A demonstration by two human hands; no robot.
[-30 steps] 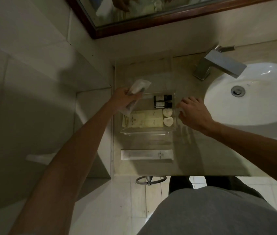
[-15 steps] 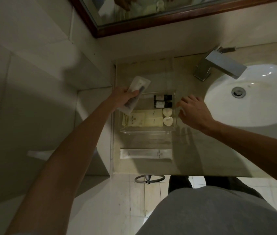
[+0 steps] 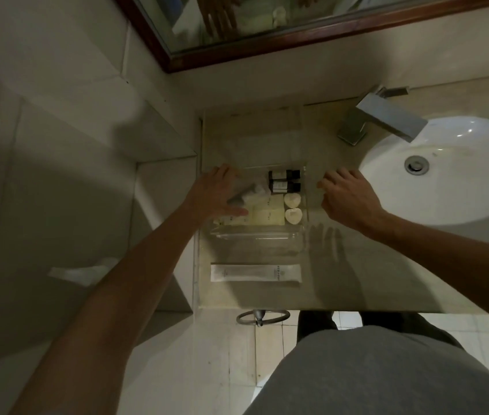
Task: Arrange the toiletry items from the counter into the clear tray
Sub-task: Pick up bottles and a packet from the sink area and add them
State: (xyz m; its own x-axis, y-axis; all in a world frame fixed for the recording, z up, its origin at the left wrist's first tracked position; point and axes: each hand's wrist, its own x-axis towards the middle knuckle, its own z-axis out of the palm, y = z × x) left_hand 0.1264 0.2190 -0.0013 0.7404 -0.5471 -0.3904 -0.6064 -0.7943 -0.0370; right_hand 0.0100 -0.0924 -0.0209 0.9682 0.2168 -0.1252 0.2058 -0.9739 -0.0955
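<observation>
A: Where is the left hand [image 3: 216, 194]?

B: Over the left end of the clear rectangular plastic tray [image 3: 255, 235], fingers spread flat and reaching into it. The crinkled white plastic packet with a dark item inside [image 3: 250, 194] lies in the tray right at the fingertips, partly under them. I cannot tell whether the fingers press on it or only lie above it; nothing is curled round it.

A: And the right hand [image 3: 348, 196]?

B: Just outside the tray's right wall, on the beige stone counter [image 3: 357, 283], fingers loosely bent and holding nothing.

A: What else sits in the tray?

B: Two small dark bottles with pale labels [image 3: 284, 181] lie on their sides at the far right corner, one beside the other. Nearer, two small white heart-shaped soaps [image 3: 292, 207] sit along the right wall, and pale yellow flat sachets [image 3: 264, 215] lie to their left, just beside the thumb.

A: Anything outside it?

B: A long white wrapped packet [image 3: 255, 273] lies on the counter near the front edge, parallel to the tray and apart from both hands. The white oval sink basin [image 3: 453, 187] is to the right.
</observation>
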